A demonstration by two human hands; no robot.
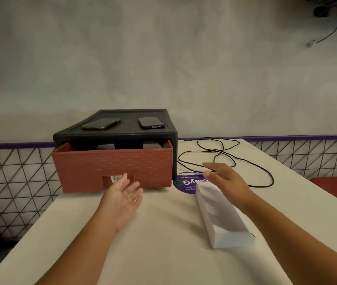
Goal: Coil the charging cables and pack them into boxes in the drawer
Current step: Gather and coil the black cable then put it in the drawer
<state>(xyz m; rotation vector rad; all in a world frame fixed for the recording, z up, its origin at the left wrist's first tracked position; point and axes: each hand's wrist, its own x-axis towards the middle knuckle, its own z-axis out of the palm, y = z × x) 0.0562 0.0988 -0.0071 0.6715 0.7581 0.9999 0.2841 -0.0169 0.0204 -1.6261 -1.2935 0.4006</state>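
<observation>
Two dark items inside red drawer

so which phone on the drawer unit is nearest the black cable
The right-hand phone, bluish-edged; the gold-edged phone lies angled on the left, farther from the black cable.
</observation>
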